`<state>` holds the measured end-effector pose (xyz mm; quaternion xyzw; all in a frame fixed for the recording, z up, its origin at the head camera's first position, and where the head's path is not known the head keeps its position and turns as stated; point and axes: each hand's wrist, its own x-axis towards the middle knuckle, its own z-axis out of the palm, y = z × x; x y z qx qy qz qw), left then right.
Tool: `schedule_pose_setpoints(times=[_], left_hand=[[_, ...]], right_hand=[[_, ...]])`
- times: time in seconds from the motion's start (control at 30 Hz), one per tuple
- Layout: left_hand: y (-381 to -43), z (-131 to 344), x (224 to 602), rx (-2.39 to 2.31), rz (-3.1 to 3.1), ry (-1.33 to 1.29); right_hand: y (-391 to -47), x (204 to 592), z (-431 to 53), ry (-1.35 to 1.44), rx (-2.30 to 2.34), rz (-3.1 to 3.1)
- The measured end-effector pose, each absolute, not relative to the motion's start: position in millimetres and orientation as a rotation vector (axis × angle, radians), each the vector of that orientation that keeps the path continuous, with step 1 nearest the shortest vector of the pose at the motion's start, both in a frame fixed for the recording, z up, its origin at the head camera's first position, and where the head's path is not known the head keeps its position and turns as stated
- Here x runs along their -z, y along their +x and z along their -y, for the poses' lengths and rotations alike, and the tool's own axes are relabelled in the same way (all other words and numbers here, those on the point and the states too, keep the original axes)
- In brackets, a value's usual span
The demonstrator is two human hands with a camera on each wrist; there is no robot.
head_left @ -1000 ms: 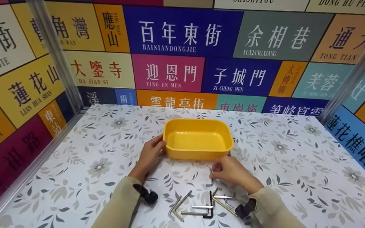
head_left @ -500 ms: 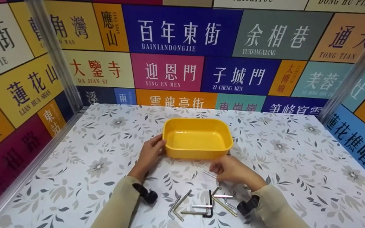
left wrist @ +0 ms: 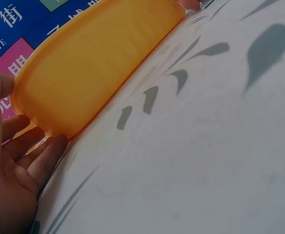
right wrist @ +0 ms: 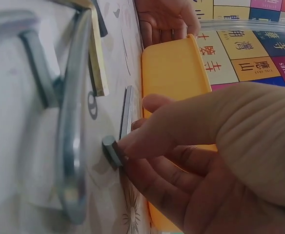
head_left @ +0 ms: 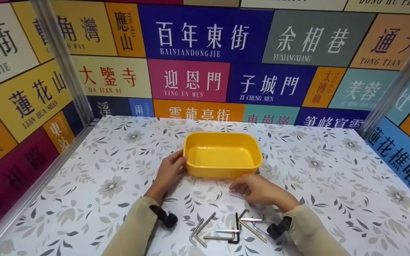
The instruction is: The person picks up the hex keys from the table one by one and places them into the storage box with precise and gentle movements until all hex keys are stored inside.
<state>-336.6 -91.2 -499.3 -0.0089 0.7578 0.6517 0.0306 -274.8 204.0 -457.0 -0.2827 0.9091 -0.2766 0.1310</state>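
A yellow plastic box (head_left: 222, 172) stands in the middle of the table in the head view. My left hand (head_left: 169, 174) holds its left end; in the left wrist view the thumb (left wrist: 1, 85) lies at the rim and the other fingers rest low against the side. In front of the box, my right hand (head_left: 262, 188) pinches a silver hex key (head_left: 237, 195) close over the tabletop. The right wrist view shows the thumb at the bend of this hex key (right wrist: 126, 114), whose short end (right wrist: 111, 146) sticks out beside the thumb; the fingers partly hide it.
Several more L-shaped hex keys lie nearer me: a silver one (head_left: 195, 233), a brass-coloured one (head_left: 205, 230) and a black one (head_left: 237, 227) among them. The table (head_left: 119, 213) has a leaf-patterned cover. Behind it stands a wall of coloured signs (head_left: 190, 80).
The hex key in my right hand has swung from pointing towards me to lying crosswise, pointing left. The right fingers have shifted slightly left. My left hand and the box stay put.
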Motion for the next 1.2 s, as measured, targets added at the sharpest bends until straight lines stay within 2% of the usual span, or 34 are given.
schedule_pose_setpoints(times=[0.83, 1.2], left_hand=[[-337, 91, 500, -2.043, -2.325, -0.005], [-336, 90, 501, -2.061, -2.321, 0.026]], right_hand=[[-274, 456, -201, -0.626, 0.822, -2.640], [-274, 446, -208, -0.737, 0.836, -2.623]])
